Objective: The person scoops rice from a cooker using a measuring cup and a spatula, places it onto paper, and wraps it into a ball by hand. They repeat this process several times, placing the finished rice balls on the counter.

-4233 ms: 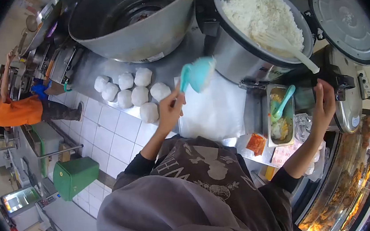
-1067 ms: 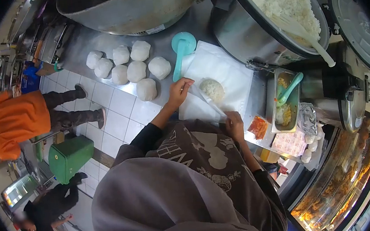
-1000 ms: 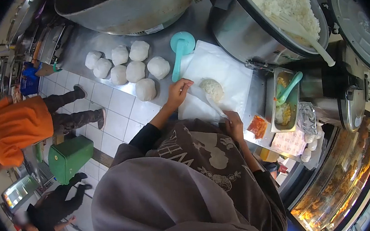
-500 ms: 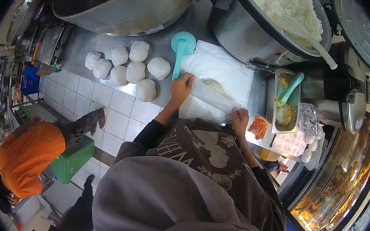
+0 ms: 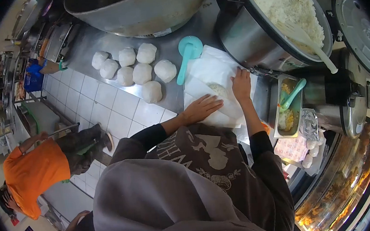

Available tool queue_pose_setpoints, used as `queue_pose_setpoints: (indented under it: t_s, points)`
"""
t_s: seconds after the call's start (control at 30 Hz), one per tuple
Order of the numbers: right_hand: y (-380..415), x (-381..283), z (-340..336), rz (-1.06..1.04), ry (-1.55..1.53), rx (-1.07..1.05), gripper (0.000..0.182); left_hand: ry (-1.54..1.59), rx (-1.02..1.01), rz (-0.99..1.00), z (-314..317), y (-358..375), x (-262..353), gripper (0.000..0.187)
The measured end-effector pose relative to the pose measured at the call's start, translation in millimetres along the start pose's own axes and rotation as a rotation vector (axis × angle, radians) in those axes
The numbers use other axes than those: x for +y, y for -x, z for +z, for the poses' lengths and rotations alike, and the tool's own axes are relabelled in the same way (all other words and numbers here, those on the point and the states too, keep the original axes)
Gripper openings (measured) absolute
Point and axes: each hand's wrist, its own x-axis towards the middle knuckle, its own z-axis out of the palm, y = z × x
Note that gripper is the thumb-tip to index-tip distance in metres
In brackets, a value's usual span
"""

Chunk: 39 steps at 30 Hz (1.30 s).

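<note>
My left hand lies flat with fingers stretched over the near part of a white wrapping sheet. My right hand rests on the sheet's right side, fingers extended and slightly apart. Between them, a rice mound shows through the partly folded paper. A turquoise rice paddle and a round turquoise piece sit just left of the paper stack. Several round white wrapped bundles stand on the steel counter further left.
A large metal pot stands at the back. A rice cooker holds rice and a white spatula. At right are a food tray with a turquoise spoon and a glass display case. A person in orange is at left.
Both hands have left the lifted paper edge, now folded down. My left hand has moved right and down onto the paper; my right hand has moved up. The person in orange has shifted.
</note>
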Motion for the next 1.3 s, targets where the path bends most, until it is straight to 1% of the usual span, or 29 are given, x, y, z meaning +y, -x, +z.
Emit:
queue_pose_setpoints:
  t_s: [0.07, 0.13, 0.17, 0.23, 0.27, 0.33, 0.4, 0.43, 0.5, 0.63, 0.67, 0.7, 0.73, 0.77, 0.8, 0.83, 0.87, 0.93, 0.97, 1.0, 1.03, 1.07, 1.1, 1.13, 1.17, 1.2, 1.23, 1.27, 1.3]
  points:
    - [-5.9, -2.0, -3.3, 0.026, 0.006, 0.002, 0.036, -0.004, -0.017, -0.007, -5.9, 0.3, 0.7, 0.053]
    - [-5.2, -10.0, -27.5, -0.034, -0.036, -0.075, 0.026, 0.006, -0.038, -0.012, -6.8, 1.8, 1.0, 0.054]
    - [-3.8, -14.8, -38.9, -0.031, -0.034, -0.076, 0.026, 0.010, -0.026, -0.020, -4.8, 2.0, 0.0, 0.054]
    - [2.3, -25.7, -59.4, -0.066, -0.186, -0.144, 0.020, 0.018, -0.013, -0.028, -4.7, 1.4, 0.4, 0.053]
    - [7.7, -29.6, -66.5, -0.065, -0.184, -0.145, 0.020, 0.035, -0.025, -0.032, -6.5, 0.4, 0.3, 0.052]
    - [22.5, -35.5, -77.8, -0.166, -0.333, -0.345, 0.022, 0.054, -0.033, -0.033, -7.2, -1.0, -1.4, 0.051]
    - [44.5, -41.1, -74.7, -0.330, -0.343, -0.228, 0.026, 0.043, 0.047, -0.002, -5.9, -0.3, -4.1, 0.055]
    - [53.4, -44.7, -76.1, -0.358, -0.268, -0.241, 0.031, 0.046, 0.048, 0.004, -1.1, 1.9, -5.5, 0.055]
    - [70.5, -46.3, -70.0, -0.434, -0.170, -0.215, 0.032, -0.039, 0.306, 0.013, 9.5, 9.1, -8.5, 0.048]
    - [93.8, -40.9, -48.7, -0.453, -0.128, -0.133, 0.034, -0.160, 0.363, -0.034, -9.2, 5.1, -14.4, 0.038]
    - [98.8, -40.5, -42.6, -0.447, -0.129, -0.130, 0.034, -0.087, 0.276, -0.142, -16.0, 1.3, -19.3, 0.038]
    - [103.6, -41.8, -38.3, -0.357, -0.180, -0.063, 0.034, -0.015, 0.187, -0.249, -20.5, -0.8, -24.3, 0.038]
    - [108.2, -42.2, -34.8, -0.266, -0.231, 0.004, 0.034, -0.015, 0.184, -0.242, -20.9, 2.7, -30.6, 0.038]
    - [112.8, -41.2, -32.3, -0.260, -0.231, 0.010, 0.034, -0.042, 0.134, -0.175, -20.2, 9.3, -39.2, 0.038]
    - [117.5, -40.7, -31.8, -0.224, -0.256, 0.082, 0.032, -0.069, 0.082, -0.109, -19.3, 14.2, -46.5, 0.038]
    - [121.1, -39.8, -30.6, -0.189, -0.281, 0.152, 0.029, -0.074, 0.116, -0.072, -16.8, 16.4, -52.4, 0.034]
    - [123.4, -35.4, -26.2, -0.183, -0.282, 0.153, 0.029, -0.073, 0.112, -0.067, -13.4, 17.4, -58.5, 0.034]
    - [124.9, -25.7, -20.9, -0.164, -0.347, 0.106, 0.021, -0.032, 0.070, -0.007, -13.6, 15.3, -67.5, 0.027]
    - [124.0, -22.0, -17.2, -0.048, -0.418, 0.112, 0.016, -0.032, 0.068, -0.003, -12.6, 10.8, -71.9, 0.027]
    - [119.7, -21.1, -14.5, -0.046, -0.417, 0.115, 0.016, 0.046, -0.086, -0.104, -14.1, 1.9, -74.2, 0.027]
    - [113.7, -20.1, -11.3, 0.079, -0.460, 0.098, 0.015, 0.123, -0.240, -0.204, -15.2, -7.1, -73.8, 0.028]
    - [107.4, -19.0, -8.2, 0.204, -0.501, 0.081, 0.014, 0.122, -0.238, -0.201, -15.3, -17.2, -70.0, 0.028]
    - [101.2, -15.5, -2.6, 0.337, -0.571, 0.057, 0.022, 0.072, -0.250, -0.345, -16.0, -29.0, -64.8, 0.032]
    - [90.9, -18.3, -9.9, 0.336, -0.571, 0.062, 0.022, 0.019, -0.261, -0.490, -18.2, -38.4, -61.7, 0.037]
    - [80.7, -19.8, -18.3, 0.399, -0.481, 0.062, 0.028, 0.015, -0.258, -0.487, -22.1, -46.8, -63.8, 0.037]
    - [72.1, -22.2, -23.4, 0.463, -0.393, 0.059, 0.034, -0.074, -0.095, -0.464, -26.7, -54.8, -68.9, 0.043]
    - [64.4, -23.1, -25.0, 0.340, -0.241, 0.131, 0.042, -0.163, 0.067, -0.439, -29.3, -60.2, -73.9, 0.049]
    - [56.6, -22.4, -27.8, 0.339, -0.242, 0.133, 0.042, -0.165, 0.067, -0.439, -31.0, -64.5, -78.6, 0.049]
    - [47.3, -25.0, -40.8, 0.268, -0.125, -0.016, 0.042, -0.175, 0.011, -0.308, -31.0, -67.8, -82.1, 0.047]
